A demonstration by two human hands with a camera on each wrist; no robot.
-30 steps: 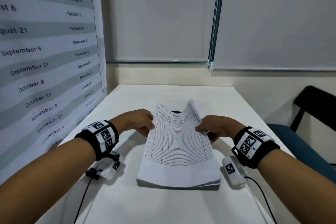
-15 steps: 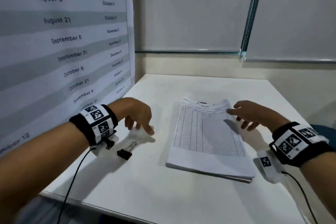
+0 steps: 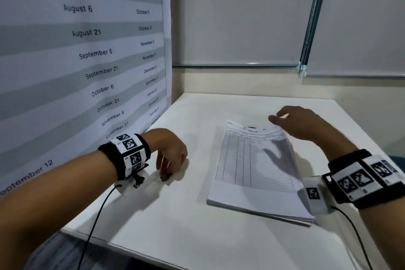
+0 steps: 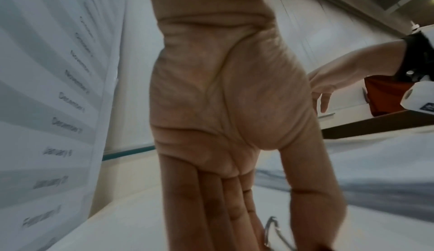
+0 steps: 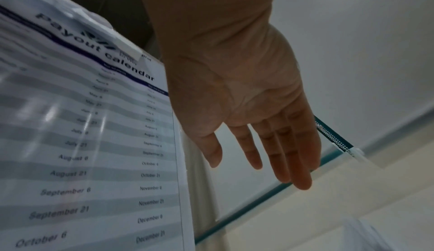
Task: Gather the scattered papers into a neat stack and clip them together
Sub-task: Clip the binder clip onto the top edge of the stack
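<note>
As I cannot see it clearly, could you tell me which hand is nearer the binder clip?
Left. The left hand reaches down right at the binder clip; the right hand is over the papers.

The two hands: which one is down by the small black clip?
The left hand: its fingers point down at the binder clip on the table, left of the paper stack. The right hand is open above the stack's far end.

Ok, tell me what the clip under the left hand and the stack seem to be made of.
Binder clip: a dark, probably painted metal body with bare wire handles, which glint silver in the left wrist view.
Paper stack: matte white printed forms; thin sheet edges show along its near side.
Both are somewhat blurred, so finish is a guess.
</note>
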